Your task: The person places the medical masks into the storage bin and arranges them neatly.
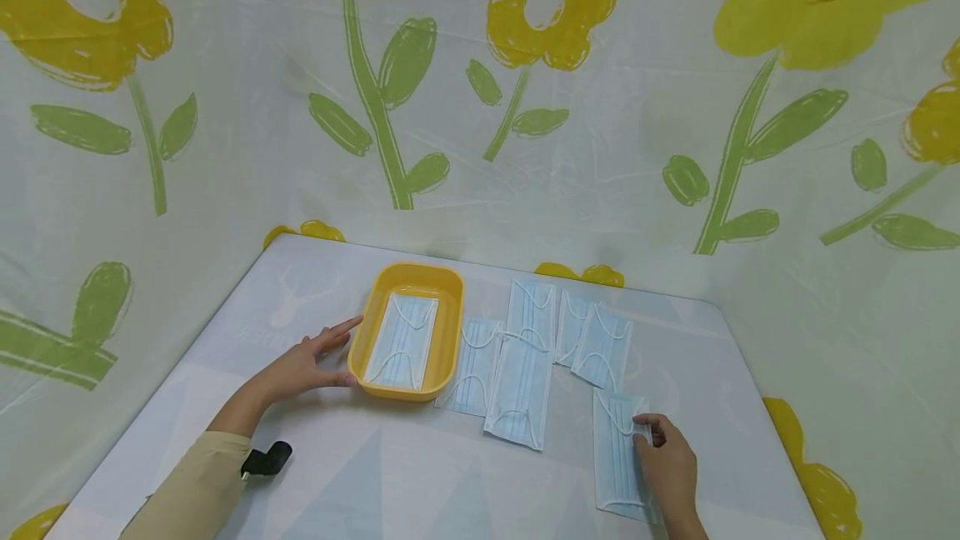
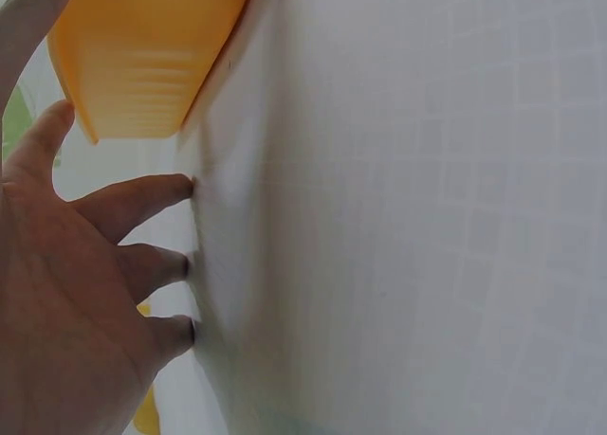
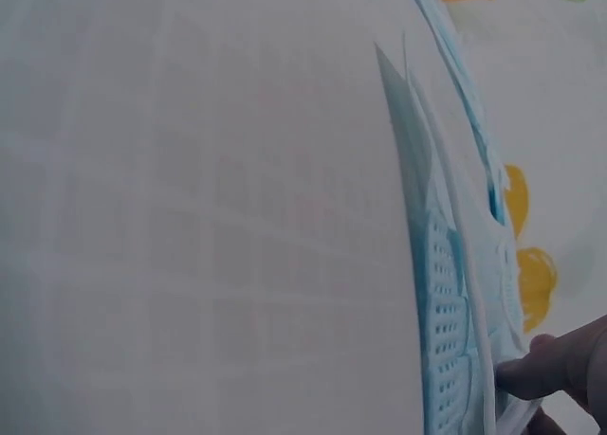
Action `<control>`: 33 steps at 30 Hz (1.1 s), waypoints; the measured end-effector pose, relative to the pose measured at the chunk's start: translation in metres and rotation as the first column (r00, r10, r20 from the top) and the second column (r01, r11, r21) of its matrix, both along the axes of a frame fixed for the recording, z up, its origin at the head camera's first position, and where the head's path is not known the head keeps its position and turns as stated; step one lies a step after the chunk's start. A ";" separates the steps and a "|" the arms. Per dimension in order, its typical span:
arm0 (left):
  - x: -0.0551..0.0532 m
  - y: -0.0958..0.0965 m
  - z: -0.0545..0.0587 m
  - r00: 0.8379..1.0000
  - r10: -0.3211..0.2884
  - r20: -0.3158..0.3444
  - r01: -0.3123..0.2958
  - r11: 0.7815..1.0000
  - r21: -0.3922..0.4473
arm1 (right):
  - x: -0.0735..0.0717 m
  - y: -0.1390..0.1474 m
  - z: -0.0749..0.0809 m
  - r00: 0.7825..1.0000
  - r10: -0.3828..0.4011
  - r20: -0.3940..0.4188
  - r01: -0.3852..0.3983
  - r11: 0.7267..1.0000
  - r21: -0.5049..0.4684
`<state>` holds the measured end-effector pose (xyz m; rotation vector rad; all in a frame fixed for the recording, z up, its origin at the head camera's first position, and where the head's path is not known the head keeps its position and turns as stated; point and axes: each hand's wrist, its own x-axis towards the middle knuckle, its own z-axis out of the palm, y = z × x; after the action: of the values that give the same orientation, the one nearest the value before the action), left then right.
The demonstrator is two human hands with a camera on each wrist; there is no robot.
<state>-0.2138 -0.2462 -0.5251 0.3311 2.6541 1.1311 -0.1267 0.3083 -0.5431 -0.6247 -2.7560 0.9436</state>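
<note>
Flower-printed cloth [image 1: 585, 198] surrounds a pale table [image 1: 420, 473]. Right hand [image 1: 670, 467]: thumb and fingers pinch the right long edge of a blue face mask [image 1: 617, 461], which extends to the left of the grip. Beyond and left of this grip lie five loose masks [image 1: 519, 394], some overlapping. Left hand [image 1: 300, 369]: grasp released, fingers spread against the near-left side of a yellow tray [image 1: 397, 394]. Just right of that hand, inside the tray, lies one further mask [image 1: 401, 344], ear loops uppermost.
</note>
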 end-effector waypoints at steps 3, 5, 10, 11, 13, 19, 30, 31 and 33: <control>0.000 0.000 -0.001 1.000 0.002 0.002 -0.002 1.000 -0.006 | 0.001 -0.001 0.000 1.000 -0.003 -0.005 0.003 1.000 0.001; 0.000 0.000 -0.001 1.000 0.004 0.003 -0.004 1.000 -0.009 | 0.001 -0.002 0.001 1.000 -0.003 -0.008 0.003 1.000 0.001; 0.000 0.000 -0.001 1.000 0.004 0.004 -0.004 1.000 -0.007 | 0.001 -0.002 0.001 1.000 -0.006 0.002 0.006 1.000 0.003; 0.000 0.000 -0.001 1.000 0.004 0.005 -0.004 1.000 -0.005 | 0.000 -0.002 0.000 1.000 -0.007 0.005 0.007 1.000 0.001; 0.000 0.000 -0.001 1.000 0.005 0.007 -0.005 1.000 -0.003 | -0.001 -0.003 0.000 1.000 -0.011 0.013 0.011 1.000 -0.005; 0.000 0.000 -0.001 1.000 0.004 0.003 -0.004 1.000 -0.003 | -0.002 0.000 -0.001 1.000 -0.004 0.019 0.005 0.999 -0.048; 0.000 -0.001 -0.001 1.000 -0.008 -0.005 0.008 1.000 0.004 | -0.004 0.004 0.003 0.999 -0.020 0.041 0.024 0.996 -0.091; 0.000 -0.001 -0.002 1.000 -0.007 -0.005 0.007 1.000 0.004 | -0.004 0.004 0.004 0.999 -0.022 0.043 0.026 0.995 -0.098; 0.000 -0.001 -0.002 1.000 -0.009 -0.006 0.009 1.000 0.006 | -0.003 0.004 0.007 0.999 -0.022 0.048 0.027 0.993 -0.111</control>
<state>-0.2136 -0.2468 -0.5270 0.3474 2.6521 1.1373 -0.1294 0.3127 -0.5356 -0.7052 -2.7441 1.0972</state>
